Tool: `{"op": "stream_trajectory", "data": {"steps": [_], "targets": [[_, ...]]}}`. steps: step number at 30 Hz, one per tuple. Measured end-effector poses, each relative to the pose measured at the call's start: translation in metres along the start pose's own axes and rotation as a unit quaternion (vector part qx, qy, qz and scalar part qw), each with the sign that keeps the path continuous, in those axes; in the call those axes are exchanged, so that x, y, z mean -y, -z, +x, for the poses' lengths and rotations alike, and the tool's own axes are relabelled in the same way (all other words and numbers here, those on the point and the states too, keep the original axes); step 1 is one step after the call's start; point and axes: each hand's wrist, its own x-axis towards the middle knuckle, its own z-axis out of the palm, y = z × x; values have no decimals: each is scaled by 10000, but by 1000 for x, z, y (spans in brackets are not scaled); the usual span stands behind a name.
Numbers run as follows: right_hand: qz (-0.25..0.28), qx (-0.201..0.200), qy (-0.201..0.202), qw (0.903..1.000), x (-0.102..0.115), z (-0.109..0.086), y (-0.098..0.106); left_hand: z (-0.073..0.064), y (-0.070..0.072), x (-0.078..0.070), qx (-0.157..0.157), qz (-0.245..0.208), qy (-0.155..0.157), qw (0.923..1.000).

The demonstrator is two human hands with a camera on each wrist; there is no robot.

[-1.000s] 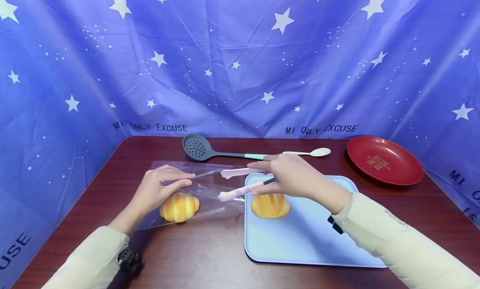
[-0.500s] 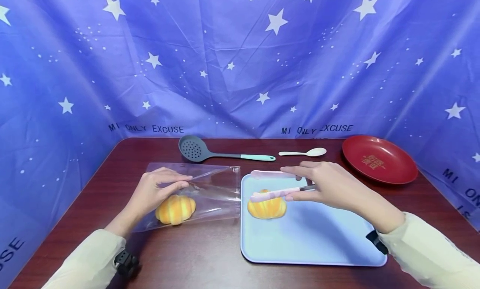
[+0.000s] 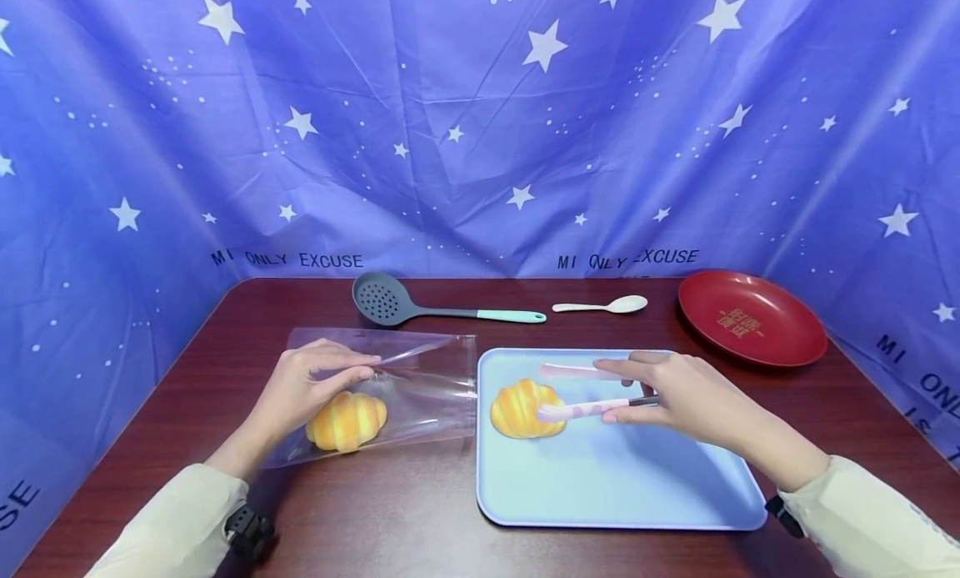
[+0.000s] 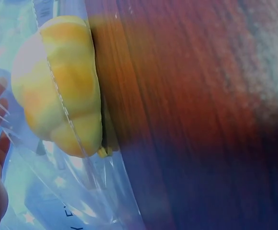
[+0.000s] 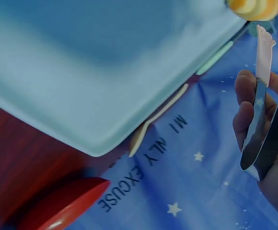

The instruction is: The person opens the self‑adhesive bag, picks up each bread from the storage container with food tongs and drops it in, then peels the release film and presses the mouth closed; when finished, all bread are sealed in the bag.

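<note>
In the head view my left hand (image 3: 311, 379) pinches the upper layer of a clear plastic bag (image 3: 438, 399) between thumb and fingers. A yellow striped bread roll (image 3: 347, 421) lies inside the bag, also close up in the left wrist view. My right hand (image 3: 697, 399) holds a pair of tongs (image 3: 581, 409) with pink-and-white tips and a metal bend, their arms spread apart. Those tips hang over the light blue tray (image 3: 615, 486), beside a second bread roll (image 3: 521, 407). One tip overlaps this roll's right side; I cannot tell whether they touch.
Behind the bag lies a grey slotted skimmer (image 3: 382, 299) with a mint handle. A small white spoon (image 3: 627, 304) rests behind the tray. At the back right stands a red plate (image 3: 780, 319). Blue starry cloth (image 3: 450, 186) hangs around the dark wooden table (image 3: 375, 520).
My right hand has drawn the tongs rightward, away from the bag's open end, to above the tray by the second roll. The left hand keeps its pinch on the bag.
</note>
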Motion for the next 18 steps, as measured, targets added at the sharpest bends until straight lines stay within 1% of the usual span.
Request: {"op": "stream_trajectory", "data": {"steps": [4,9,12,15,18], "targets": [[-17,-96,177,9998,-7,-3,-9,-1,1,1,72,9,65,10000],[-97,-183,458,9987,-12,-3,-16,-1,0,3,32,18,-2,10000],[-290,-102,535,9981,-15,-1,-17,0,0,3,0,2,-72,10000],[-426,34,621,9972,-16,0,-20,0,0,3,10,-36,-66,10000],[-417,48,696,9967,-17,2,-23,0,0,4,55,-58,-21,10000]]}}
